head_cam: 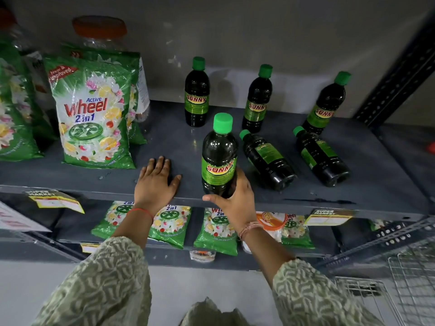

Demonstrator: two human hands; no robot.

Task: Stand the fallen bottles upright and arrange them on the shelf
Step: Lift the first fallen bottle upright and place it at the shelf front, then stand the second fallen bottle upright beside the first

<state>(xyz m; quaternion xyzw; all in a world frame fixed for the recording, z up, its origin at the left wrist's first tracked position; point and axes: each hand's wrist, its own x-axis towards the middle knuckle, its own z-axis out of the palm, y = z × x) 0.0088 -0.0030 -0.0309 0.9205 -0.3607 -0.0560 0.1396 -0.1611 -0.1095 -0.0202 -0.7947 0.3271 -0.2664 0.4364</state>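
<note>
Dark, near-black bottles (197, 92) all round, each topped with a bright green cap (222, 123) and wrapped in a green label (217, 171) with red-and-yellow lettering. Over on the detergent packet (93, 111) it's green again — white, pink and yellow flowers, red and blue print — and behind it a clear jar wears an orange lid (99, 26). The shelf (164, 137) is flat grey, the sleeves (106, 285) pale green with a cream squiggle pattern, and a red thread (141, 211) circles the left wrist.

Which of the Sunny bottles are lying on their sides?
Two: the fallen bottle right of the held bottle, and the fallen bottle farther right. The other four stand upright.
</note>
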